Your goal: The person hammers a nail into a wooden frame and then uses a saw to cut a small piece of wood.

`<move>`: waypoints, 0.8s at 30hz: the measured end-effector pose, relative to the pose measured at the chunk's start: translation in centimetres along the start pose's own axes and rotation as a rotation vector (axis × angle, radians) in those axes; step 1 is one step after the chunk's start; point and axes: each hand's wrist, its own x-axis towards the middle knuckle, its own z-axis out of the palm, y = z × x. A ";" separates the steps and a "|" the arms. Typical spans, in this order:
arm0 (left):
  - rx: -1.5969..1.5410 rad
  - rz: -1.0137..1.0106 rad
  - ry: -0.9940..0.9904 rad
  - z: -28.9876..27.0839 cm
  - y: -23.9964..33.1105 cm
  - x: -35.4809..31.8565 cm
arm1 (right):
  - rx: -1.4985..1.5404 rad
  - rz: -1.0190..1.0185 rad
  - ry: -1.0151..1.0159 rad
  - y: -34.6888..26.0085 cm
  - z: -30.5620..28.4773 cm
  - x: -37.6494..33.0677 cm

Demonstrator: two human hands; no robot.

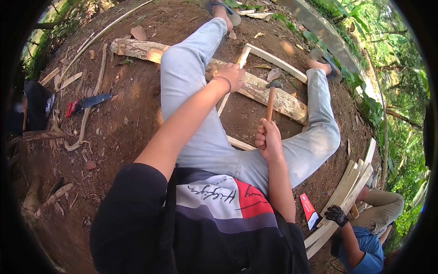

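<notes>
A hammer [271, 105] with a wooden handle is gripped in my right hand [269, 140], its dark head raised above the log. My left hand [230, 77] closes around one side of a frame of pale wooden strips [279, 62]. Whether its fingertips also pinch something small is hidden. The frame lies across a peeled log [278, 99] on the ground between my legs. Its near strip [239, 143] shows partly beside my thigh.
A red-handled saw [89, 103] lies on the soil at left, near loose sticks. At lower right, a gloved co-worker [360, 233] touches stacked pale strips [344, 187] beside a red and white packet [309, 210]. A concrete edge [324, 32] runs along the far right.
</notes>
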 end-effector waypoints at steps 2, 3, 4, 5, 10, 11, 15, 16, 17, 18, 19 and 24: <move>-0.002 -0.015 -0.007 -0.1 0.1 0.0 | -0.008 0.003 -0.002 -0.1 -0.1 0.1; -0.005 -0.015 -0.011 -0.1 0.2 0.0 | -0.009 0.000 0.004 -0.1 -0.1 0.0; -0.007 -0.018 -0.012 -0.1 0.2 0.0 | -0.009 -0.002 0.010 -0.1 -0.1 0.0; -0.009 -0.021 -0.013 -0.1 0.1 0.0 | -0.008 -0.004 0.016 0.0 -0.1 0.0; -0.020 0.010 0.006 0.2 -0.2 0.2 | -0.008 -0.013 0.025 0.0 0.1 -0.1; -0.021 0.009 0.012 0.4 -0.3 0.2 | -0.008 -0.008 0.028 0.0 0.2 -0.1; -0.012 0.008 0.019 0.3 -0.2 0.1 | -0.023 -0.016 0.013 0.1 0.1 0.0; -0.007 0.006 0.017 0.3 -0.2 0.1 | -0.025 -0.020 0.004 0.2 0.0 0.1; 0.002 0.003 0.007 0.3 -0.3 0.1 | -0.025 -0.025 -0.004 0.3 0.0 0.1; 0.011 0.004 -0.005 0.2 -0.2 0.3 | -0.025 -0.025 0.000 0.3 -0.1 0.1; 0.020 0.007 -0.017 0.1 -0.1 0.5 | -0.023 -0.025 0.006 0.2 -0.1 0.1; 0.029 0.018 0.013 0.0 -0.1 0.4 | -0.048 -0.018 0.024 -0.2 0.1 -0.1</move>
